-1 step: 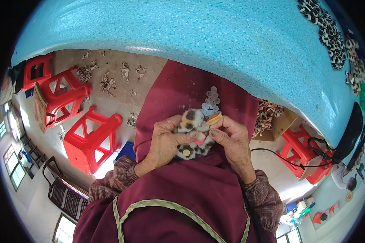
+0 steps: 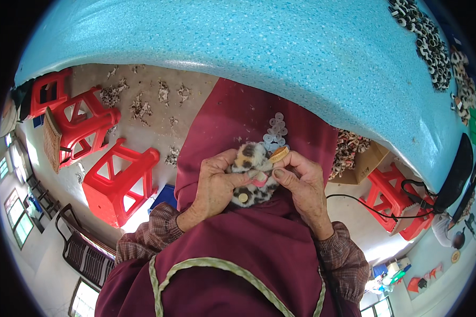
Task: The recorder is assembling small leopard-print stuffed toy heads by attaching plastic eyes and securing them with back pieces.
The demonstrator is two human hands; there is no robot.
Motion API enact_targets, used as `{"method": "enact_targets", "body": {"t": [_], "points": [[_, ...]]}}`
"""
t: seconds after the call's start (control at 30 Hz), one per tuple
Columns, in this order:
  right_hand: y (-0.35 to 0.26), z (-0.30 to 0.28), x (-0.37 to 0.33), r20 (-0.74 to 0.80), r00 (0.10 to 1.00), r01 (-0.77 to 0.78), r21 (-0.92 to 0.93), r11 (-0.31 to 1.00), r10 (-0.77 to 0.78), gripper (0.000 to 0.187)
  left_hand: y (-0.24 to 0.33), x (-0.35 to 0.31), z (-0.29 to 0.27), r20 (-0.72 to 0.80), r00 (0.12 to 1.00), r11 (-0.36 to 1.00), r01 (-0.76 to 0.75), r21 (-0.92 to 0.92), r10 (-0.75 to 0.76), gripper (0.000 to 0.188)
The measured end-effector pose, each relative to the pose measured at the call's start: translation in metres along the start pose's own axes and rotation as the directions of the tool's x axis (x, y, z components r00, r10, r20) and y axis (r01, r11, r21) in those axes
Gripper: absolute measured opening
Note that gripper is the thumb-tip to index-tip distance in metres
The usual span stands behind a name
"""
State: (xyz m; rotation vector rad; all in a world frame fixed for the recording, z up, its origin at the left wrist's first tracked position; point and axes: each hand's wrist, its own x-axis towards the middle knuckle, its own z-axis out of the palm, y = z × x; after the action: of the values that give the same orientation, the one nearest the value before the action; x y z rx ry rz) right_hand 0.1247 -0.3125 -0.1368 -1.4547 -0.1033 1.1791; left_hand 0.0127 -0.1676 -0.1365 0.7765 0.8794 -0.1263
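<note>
While discs (image 2: 268, 139) lie near, hands (image 2: 215, 182) (image 2: 305, 184) grip spotted plush (image 2: 251, 156).

Can see small printing on the tan tag (image 2: 280, 154) and dark marks, perhaps characters, on the cardboard box (image 2: 370, 162), but cannot read either at this size

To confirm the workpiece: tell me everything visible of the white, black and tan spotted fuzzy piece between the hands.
The white, black and tan spotted fuzzy piece looks like soft plush, with a rounded upper lobe and a wider lower part. A small pink patch shows mid-piece, a round, pale gold disc at its lower left. Left hand and right hand hold it above the maroon cloth apron, partly covering it; whether the orange-tan tag by the right fingers is attached is unclear.
</note>
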Motion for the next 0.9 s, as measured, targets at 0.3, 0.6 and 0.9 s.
{"method": "enact_targets", "body": {"t": [0.3, 0.6, 0.9], "points": [[-0.006, 0.020, -0.002, 0.104, 0.913, 0.386, -0.533, 0.753, -0.394, 0.012, -0.004, 0.009, -0.002, -0.036, 0.999, 0.999, -0.035, 0.038, 0.037, 0.026], [0.004, 0.025, 0.003, 0.043, 0.972, 0.227, -0.404, 0.886, -0.229, 0.025, -0.003, 0.013, -0.001, -0.038, 0.997, 0.981, 0.066, -0.182, -0.074, 0.028], [0.009, 0.017, 0.003, -0.050, 0.999, -0.012, 0.088, 0.996, 0.017, 0.024, 0.015, 0.003, 0.000, -0.144, 0.885, 0.850, -0.364, 0.380, 0.443, 0.019]]}}
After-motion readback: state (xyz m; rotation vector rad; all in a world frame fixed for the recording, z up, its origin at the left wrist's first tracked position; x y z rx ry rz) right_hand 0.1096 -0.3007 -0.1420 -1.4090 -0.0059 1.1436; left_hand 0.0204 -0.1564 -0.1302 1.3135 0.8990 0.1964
